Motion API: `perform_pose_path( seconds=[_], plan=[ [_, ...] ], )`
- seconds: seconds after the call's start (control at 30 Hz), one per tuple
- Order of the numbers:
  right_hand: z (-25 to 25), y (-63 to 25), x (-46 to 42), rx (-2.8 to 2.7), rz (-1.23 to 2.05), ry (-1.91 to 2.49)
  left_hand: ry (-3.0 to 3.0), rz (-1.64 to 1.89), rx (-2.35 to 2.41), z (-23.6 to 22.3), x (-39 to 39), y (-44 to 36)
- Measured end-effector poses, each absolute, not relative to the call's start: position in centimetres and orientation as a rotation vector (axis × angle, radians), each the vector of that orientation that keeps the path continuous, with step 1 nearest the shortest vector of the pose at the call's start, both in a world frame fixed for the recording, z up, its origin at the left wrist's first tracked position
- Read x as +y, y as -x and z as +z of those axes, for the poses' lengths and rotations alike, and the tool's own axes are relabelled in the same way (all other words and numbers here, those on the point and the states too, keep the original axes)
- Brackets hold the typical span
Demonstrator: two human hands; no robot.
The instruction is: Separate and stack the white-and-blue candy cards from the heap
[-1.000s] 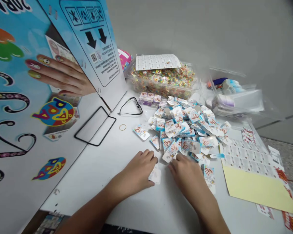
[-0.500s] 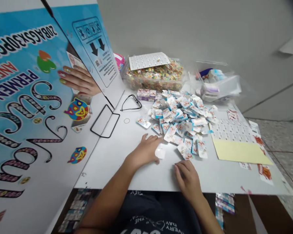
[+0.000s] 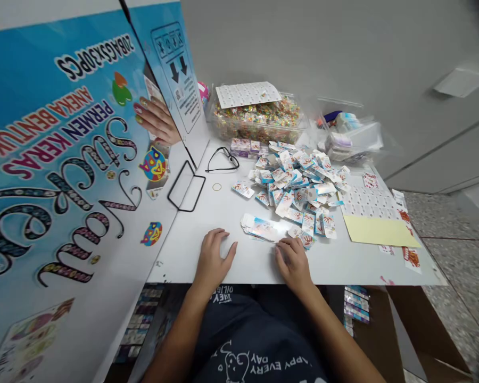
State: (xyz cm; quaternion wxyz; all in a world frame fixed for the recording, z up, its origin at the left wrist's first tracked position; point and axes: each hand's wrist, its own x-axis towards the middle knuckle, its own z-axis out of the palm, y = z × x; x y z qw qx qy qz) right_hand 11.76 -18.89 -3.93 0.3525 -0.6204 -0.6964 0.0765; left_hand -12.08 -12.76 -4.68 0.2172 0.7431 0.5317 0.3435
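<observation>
My left hand (image 3: 215, 258) rests on the white table with thumb and fingers apart and nothing in it. Just ahead of it lies a short stack of flattened blue-and-white cartons (image 3: 260, 229), not touched by this hand. To the right, my right hand (image 3: 293, 260) is loosely curled, its thumb apart from the fingers, with no held thing visible. Its fingertips are close to the stack's right end and to a small carton (image 3: 302, 235) printed with a hand picture; whether they touch is unclear. Beyond both hands spreads a heap of similar small cartons (image 3: 299, 178).
A large printed box (image 3: 83, 175) walls off the left side. Safety glasses (image 3: 223, 159), a black rectangular frame (image 3: 186, 186) and a rubber band (image 3: 216, 186) lie near it. Behind stand a clear tub of wrapped sweets (image 3: 259, 117) and another clear container (image 3: 355, 138). Sticker sheets (image 3: 371, 202) lie right.
My left hand has let go of the white carton pieces and drawn back left. The flattened stack now lies exposed between the hands. My right hand has pulled back from the heap. The view has shifted.
</observation>
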Motion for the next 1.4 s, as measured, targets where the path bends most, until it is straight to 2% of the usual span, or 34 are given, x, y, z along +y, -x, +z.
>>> perform_pose_path(
  seconds=[0.37, 0.93, 1.1, 1.4],
  plan=[
    [-3.5, -10.4, -14.1, -2.126, 0.239, 1.577, -2.182, 0.832, 1.541, -4.7, -12.5, 11.7],
    [-5.2, -11.7, -14.6, -1.736, 0.443, 1.430, -2.163, 0.789, 1.610, -4.5, -12.1, 11.0],
    [-4.4, -11.9, -15.1, -1.620, 0.434, 1.344, -1.766, 0.906, 1.407, -3.8, -12.5, 9.9],
    [-3.3, -11.4, -16.5, -1.532, 0.318, 1.202, -1.226, 0.882, 0.782, -0.7, -11.7, 3.3]
  ],
)
